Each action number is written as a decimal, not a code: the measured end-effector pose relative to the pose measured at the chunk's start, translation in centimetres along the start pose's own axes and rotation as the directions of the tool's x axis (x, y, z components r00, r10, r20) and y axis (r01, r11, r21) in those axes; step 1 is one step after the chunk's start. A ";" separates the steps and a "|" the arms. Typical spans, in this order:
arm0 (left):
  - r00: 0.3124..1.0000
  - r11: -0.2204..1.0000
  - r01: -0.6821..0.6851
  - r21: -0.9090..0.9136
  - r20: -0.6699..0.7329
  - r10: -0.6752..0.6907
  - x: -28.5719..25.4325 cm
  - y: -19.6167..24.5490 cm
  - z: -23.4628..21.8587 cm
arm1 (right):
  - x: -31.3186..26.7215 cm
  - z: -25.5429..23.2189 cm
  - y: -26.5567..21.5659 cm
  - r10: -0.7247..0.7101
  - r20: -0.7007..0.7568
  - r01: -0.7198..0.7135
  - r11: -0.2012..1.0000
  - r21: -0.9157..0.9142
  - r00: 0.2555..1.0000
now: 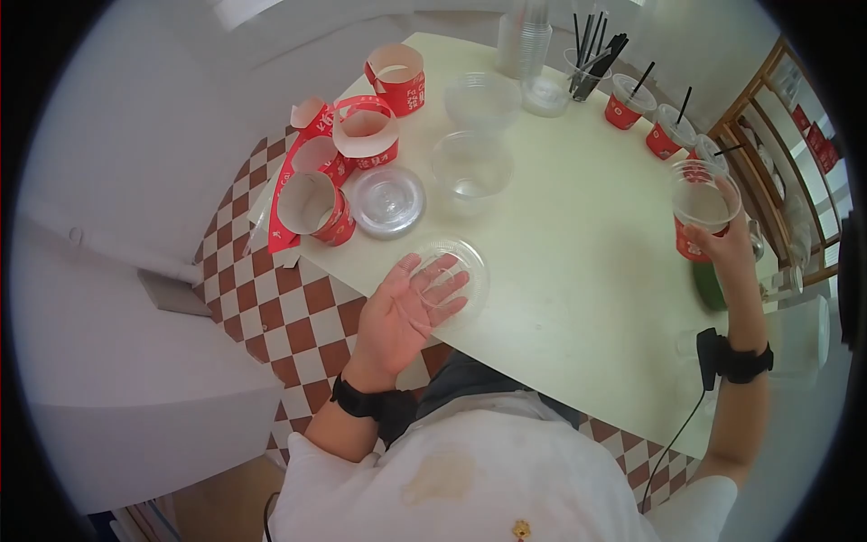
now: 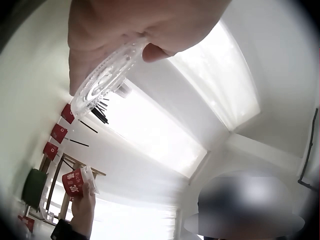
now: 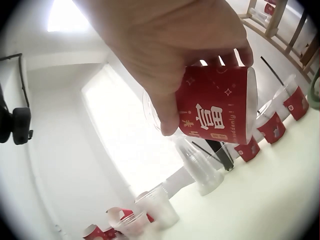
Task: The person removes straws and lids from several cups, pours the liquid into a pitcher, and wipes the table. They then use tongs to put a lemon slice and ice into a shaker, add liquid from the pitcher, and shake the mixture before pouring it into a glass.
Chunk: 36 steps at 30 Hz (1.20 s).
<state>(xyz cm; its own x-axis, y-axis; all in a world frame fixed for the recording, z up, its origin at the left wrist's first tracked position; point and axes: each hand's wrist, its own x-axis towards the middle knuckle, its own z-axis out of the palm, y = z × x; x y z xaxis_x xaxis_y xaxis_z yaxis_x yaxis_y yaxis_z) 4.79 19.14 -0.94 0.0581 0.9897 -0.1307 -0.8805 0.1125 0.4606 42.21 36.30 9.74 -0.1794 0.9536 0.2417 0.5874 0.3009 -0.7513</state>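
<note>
A clear round plastic lid (image 1: 471, 303) lies over the fingers of my left hand (image 1: 397, 303), which is turned palm up at the table's near edge. In the left wrist view the lid (image 2: 105, 77) slants along the fingers, its rim close to the thumb. At the right side, my right hand (image 1: 725, 239) grips a clear plastic cup with a red printed paper sleeve (image 1: 684, 237). The cup is upright and uncovered in the head view. The right wrist view shows the thumb across the sleeve (image 3: 215, 107); the other fingers wrap behind and are partly hidden.
Several loose red paper sleeves (image 1: 366, 140) stand at the table's left, by a clear lid (image 1: 388, 200). Two clear cups (image 1: 471, 163) stand mid-table. Behind are stacked clear cups (image 1: 524, 41), black straws (image 1: 591, 68) and lidded red-sleeved cups (image 1: 623, 110). A wooden rack (image 1: 754, 90) borders the right.
</note>
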 end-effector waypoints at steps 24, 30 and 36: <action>0.839 0.723 -0.319 0.612 -0.172 0.516 1.3 -2.9 3.0 | -5.8 12.0 -6.8 0.118 0.367 -0.350 0.656 0.669 0.923; 0.947 0.406 -0.321 0.856 0.297 0.122 2.1 -3.8 5.1 | -7.2 15.0 -8.5 0.004 0.528 -0.399 0.658 0.638 0.850; 0.971 0.470 -0.236 0.850 0.188 0.148 1.9 -3.2 4.9 | -6.5 15.5 -9.1 -0.025 0.498 -0.340 0.702 0.626 0.867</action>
<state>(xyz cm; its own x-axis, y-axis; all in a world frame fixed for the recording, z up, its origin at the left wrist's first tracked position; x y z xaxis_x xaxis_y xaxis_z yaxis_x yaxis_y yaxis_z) 10.05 21.05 1.67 0.0146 0.9943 0.1060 -0.0279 -0.1056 0.9940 25.81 27.43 5.48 -0.5632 0.8227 -0.0776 -0.0213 -0.1083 -0.9939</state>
